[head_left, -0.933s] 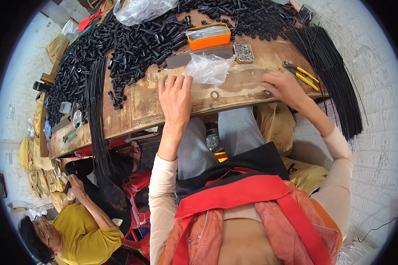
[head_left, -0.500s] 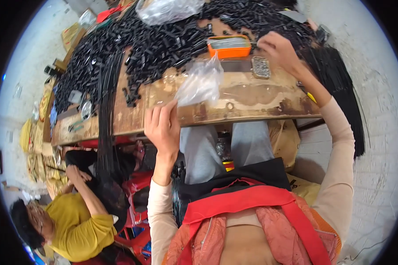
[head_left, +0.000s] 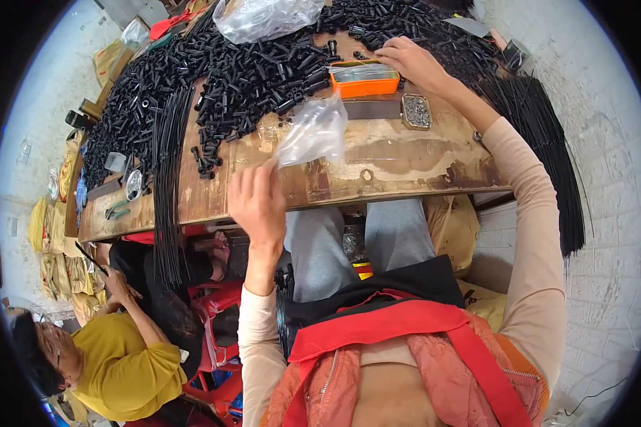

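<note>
My left hand [head_left: 256, 203] is closed in a pinch on the lower left corner of a small clear plastic bag [head_left: 313, 132], just over the table's front edge. The bag hangs limp and crumpled over the wooden top. Farther off, my right hand [head_left: 414, 65] reaches over the right end of an orange box [head_left: 367, 88]. Thin pale strips [head_left: 363, 72] lie lengthwise in that box. The right fingers are pressed together above it; what they hold, if anything, is too small to make out. A small tray of tiny metal parts [head_left: 417, 112] sits right of the box.
Black tubular pieces [head_left: 249, 85] heap over the far and left table. Bundles of thin black rods hang off the edge at left [head_left: 167, 185] and right [head_left: 538, 142]. Green-handled pliers [head_left: 117, 210] lie far left. A seated person in yellow [head_left: 128, 363] is at my left.
My right hand has shifted slightly left and away, over the orange box's end. My left hand keeps its pinch on the bag. The person at left now holds up a dark stick-like object.
</note>
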Motion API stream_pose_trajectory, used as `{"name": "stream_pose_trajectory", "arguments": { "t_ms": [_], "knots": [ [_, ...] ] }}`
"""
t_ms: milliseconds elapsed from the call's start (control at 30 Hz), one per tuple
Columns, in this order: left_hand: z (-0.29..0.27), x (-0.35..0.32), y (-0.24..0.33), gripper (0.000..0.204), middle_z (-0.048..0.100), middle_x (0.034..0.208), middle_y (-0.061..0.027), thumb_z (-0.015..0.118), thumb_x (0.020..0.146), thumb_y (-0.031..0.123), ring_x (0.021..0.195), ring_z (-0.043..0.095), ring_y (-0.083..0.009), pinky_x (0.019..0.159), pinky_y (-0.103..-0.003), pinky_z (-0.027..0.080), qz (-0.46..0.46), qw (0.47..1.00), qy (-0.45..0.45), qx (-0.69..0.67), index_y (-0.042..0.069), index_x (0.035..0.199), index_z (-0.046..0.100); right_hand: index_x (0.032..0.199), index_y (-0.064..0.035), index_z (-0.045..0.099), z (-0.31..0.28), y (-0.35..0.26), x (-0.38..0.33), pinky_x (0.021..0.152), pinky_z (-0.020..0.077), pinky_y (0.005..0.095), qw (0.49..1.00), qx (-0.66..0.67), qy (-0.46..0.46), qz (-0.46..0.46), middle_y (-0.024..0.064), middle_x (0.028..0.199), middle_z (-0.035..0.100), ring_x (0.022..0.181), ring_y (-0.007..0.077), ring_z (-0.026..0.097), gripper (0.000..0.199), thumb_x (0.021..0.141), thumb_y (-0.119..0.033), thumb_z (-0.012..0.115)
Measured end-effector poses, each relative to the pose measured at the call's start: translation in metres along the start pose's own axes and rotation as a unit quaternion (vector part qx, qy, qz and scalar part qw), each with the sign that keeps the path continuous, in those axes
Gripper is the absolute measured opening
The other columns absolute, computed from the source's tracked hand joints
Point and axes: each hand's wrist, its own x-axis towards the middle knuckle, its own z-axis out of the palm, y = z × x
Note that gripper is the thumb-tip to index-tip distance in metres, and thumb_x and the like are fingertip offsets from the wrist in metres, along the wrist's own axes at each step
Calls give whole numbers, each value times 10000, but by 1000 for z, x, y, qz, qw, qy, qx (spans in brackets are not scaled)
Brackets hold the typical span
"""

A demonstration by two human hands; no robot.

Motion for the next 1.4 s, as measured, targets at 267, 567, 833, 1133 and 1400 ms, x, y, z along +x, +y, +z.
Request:
{"name": "stream_pose_trajectory", "arguments": {
  "t_ms": [267,567,833,1133,1400],
  "knots": [
    [-102,-64,-11,208,647,862,-127,645,774,-106,790,603,-287,708,-362,487,-37,996,74,18,-16,961,664,1030,-40,641,-52,-118,-74,773,509,368,967,162,-164,108,114,972,612,903,288,609,181,900,-154,589],
    [-123,-179,-9,82,620,809,-95,609,860,-32,715,580,-183,679,-287,479,-273,961,-23,-36,-12,936,632,980,-18,530,8,-160,-89,640,504,417,969,-122,-140,-161,123,903,603,805,271,642,184,803,-68,523],
    [-97,-321,-84,114,650,747,-75,649,881,80,691,618,-114,657,-258,501,-499,861,-73,-69,-9,952,655,911,11,491,-10,-146,-46,644,468,448,960,16,-274,-52,224,801,567,762,397,591,165,794,-97,532],
    [80,-265,-154,151,642,918,-208,539,884,154,876,622,-408,729,-471,491,-359,914,-190,-22,46,932,633,928,-29,478,-75,-162,-51,680,466,423,964,59,-250,63,169,841,572,778,368,589,169,793,-66,573],
    [134,-373,-211,195,629,931,-263,591,814,136,910,582,-493,769,-532,477,-345,872,-347,-35,16,967,573,924,-26,513,-63,-133,-19,620,483,409,986,33,-161,-22,136,821,522,765,334,588,163,805,-92,603]
  ]
}}
